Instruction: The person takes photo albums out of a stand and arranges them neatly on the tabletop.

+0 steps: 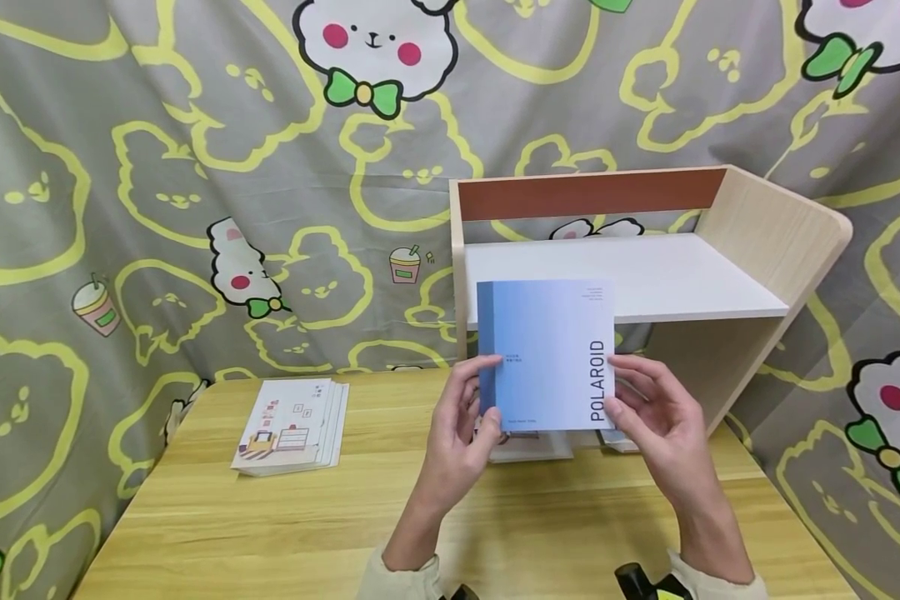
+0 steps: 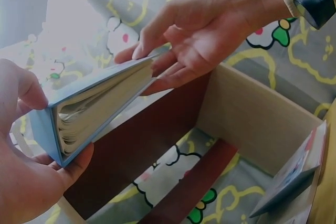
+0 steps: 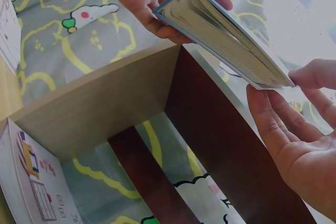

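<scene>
A blue photo album point(image 1: 547, 350) with POLAROID printed on its cover is held up in front of the shelf. My left hand point(image 1: 457, 425) grips its spine side, thumb on the cover. On the opposite edge, my right hand point(image 1: 663, 417) pinches the album between thumb and fingers. In the left wrist view the album point(image 2: 105, 98) shows its cream page block, slightly fanned, between the covers. From the right wrist, the album's pages point(image 3: 220, 40) also face the camera, with the right hand point(image 3: 299, 124) at the fore edge.
A wooden desktop shelf point(image 1: 622, 279) with a white board stands at the back right of the table point(image 1: 195, 517). White illustrated booklets point(image 1: 288, 425) lie stacked at the left. Another booklet point(image 1: 536, 447) lies partly hidden below the album. A patterned curtain point(image 1: 270, 167) hangs behind.
</scene>
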`<state>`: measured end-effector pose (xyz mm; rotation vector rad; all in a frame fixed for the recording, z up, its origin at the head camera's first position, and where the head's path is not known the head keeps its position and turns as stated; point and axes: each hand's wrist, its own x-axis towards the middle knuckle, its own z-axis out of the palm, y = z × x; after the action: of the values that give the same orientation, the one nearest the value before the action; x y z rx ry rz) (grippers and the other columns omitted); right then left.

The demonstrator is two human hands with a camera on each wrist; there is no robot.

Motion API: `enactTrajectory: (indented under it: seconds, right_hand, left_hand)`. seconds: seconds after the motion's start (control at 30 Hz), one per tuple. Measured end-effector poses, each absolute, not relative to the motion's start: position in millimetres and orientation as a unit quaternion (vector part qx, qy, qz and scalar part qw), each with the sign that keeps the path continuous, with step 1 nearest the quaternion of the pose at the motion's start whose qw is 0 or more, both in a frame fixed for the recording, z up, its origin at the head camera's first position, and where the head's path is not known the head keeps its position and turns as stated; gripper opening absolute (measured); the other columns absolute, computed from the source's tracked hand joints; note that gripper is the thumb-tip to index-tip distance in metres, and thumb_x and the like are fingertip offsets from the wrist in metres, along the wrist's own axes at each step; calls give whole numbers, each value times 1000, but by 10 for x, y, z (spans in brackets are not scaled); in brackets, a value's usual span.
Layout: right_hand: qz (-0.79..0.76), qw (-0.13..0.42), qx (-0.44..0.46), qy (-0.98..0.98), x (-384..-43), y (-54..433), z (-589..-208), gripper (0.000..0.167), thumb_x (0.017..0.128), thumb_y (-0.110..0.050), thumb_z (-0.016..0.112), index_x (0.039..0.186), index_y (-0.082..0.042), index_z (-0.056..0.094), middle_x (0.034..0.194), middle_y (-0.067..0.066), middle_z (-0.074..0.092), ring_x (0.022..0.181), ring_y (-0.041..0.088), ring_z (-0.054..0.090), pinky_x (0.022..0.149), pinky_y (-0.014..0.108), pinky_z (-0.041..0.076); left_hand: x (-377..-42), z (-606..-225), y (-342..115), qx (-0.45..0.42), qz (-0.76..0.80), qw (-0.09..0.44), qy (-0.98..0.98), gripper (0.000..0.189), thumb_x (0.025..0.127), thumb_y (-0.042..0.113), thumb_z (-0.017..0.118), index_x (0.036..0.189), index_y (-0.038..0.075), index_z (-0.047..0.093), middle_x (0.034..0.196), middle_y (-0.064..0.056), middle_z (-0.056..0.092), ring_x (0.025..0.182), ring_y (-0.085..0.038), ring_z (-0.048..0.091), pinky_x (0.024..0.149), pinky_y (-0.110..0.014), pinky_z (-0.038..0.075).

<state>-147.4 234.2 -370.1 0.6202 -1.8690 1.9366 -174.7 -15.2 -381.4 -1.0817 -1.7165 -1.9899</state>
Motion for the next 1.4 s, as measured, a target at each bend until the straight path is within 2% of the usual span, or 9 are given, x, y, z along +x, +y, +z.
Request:
enactTrajectory:
  seconds: [0.2,0.4,0.6,0.9,1.07,1.3,1.4]
  right_hand:
    - [690,191,231,-658,-1482,2303,-3694,48,93,22,53,139,15,44,136,8,64,118,21,66,91,31,57]
    - [694,191,235,-653,-1509,2262,-3705,47,93,21,54,139,14,46,135,10,65,117,23,67,91,32,57]
    - [703,185,236,-645,-1523,2214,-3709,48,93,21,55,139,14,46,135,12,64,119,25,66,92,34,57]
    - [708,186,225,-644,-1510,2186,-3681,48,93,20,55,140,13,45,135,11,64,120,25,65,93,35,57]
    - [709,188,229,-640,-1510,2181,-3674,48,93,20,55,140,14,45,135,11,64,120,25,65,93,34,57]
    - [711,193,247,-629,-1518,2178,-3707,47,93,22,54,139,15,45,135,12,64,120,25,66,93,34,57]
    - [712,191,240,-632,-1510,2159,-3701,47,93,21,55,139,15,45,135,11,64,121,24,65,94,34,56]
  left_hand:
    - [-1730,-3806,-185,-369,-689,155,-605,57,94,-12,45,147,8,44,146,-14,45,117,-28,49,91,-33,48]
    - [-1740,-3802,-213,-379,-684,177,-598,57,92,-15,44,146,4,45,145,-17,43,115,-27,49,91,-32,47]
    - [-1738,-3775,-227,-381,-683,194,-592,58,90,-16,43,145,1,45,145,-17,42,125,-31,48,100,-36,48]
    - [-1740,-3750,-237,-383,-675,205,-596,59,88,-17,43,144,0,46,144,-17,44,125,-32,46,93,-37,47]
    - [-1726,-3726,-243,-382,-672,206,-600,59,88,-17,43,144,0,47,144,-17,44,131,-34,44,98,-39,46]
    - [-1703,-3720,-254,-382,-668,212,-603,59,88,-17,44,144,1,47,143,-17,45,129,-32,46,96,-38,47]
    - [-1690,-3716,-271,-376,-665,212,-609,59,88,-18,44,144,2,48,143,-15,45,133,-33,45,100,-40,46]
